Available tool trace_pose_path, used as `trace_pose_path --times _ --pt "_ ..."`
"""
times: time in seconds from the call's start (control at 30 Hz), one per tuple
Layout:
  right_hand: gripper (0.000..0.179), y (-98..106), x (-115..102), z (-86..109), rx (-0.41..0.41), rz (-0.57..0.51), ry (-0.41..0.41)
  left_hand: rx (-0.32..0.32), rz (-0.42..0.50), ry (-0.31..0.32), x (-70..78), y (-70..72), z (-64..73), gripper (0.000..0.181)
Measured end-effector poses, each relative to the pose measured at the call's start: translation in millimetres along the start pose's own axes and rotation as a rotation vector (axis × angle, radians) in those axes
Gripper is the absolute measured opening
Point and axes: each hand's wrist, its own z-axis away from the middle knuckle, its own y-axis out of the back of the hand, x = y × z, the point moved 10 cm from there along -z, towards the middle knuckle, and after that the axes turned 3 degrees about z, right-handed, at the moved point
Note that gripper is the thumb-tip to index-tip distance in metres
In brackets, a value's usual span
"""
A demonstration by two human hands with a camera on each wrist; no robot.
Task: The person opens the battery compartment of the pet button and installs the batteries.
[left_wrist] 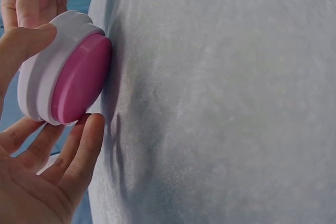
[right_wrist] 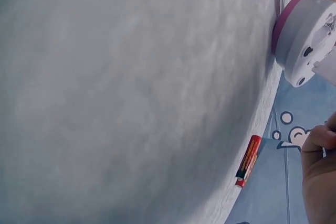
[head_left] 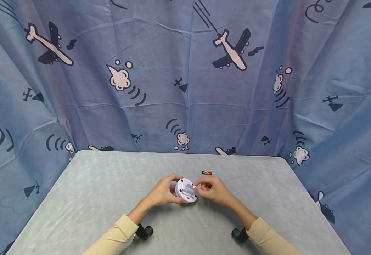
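Observation:
My left hand [head_left: 162, 191] grips a round white device with a pink dome [left_wrist: 86, 77], thumb on one side and fingers on the other. Its flat white underside [head_left: 183, 183], with dark round feet and an uncovered battery compartment [head_left: 188, 193], is tilted up toward the head camera. At its right edge my right hand [head_left: 215, 191] pinches a small white battery cover [right_wrist: 326, 67] between thumb and forefinger, held over the underside. In the left wrist view the pink dome faces the table and the right fingers show behind the device.
A red and black battery [head_left: 206, 173] lies on the grey table [head_left: 115, 184] just beyond the right hand. Black wrist mounts [head_left: 144, 232] sit at both sleeves. Behind the table's far edge hangs a blue curtain [head_left: 159, 78] printed with aeroplanes.

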Motion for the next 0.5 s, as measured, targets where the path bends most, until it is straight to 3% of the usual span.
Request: trace_pose_path --times 0.3,0.5 --pt "0.011 15 44 12.1 0.028 0.039 -0.049 0.003 0.013 -0.005 -1.5 1.7 2.7 0.074" --pt "0.011 34 57 26.2 0.036 0.083 -0.064 0.012 0.013 -0.001 -2.8 2.7 4.5 0.075"
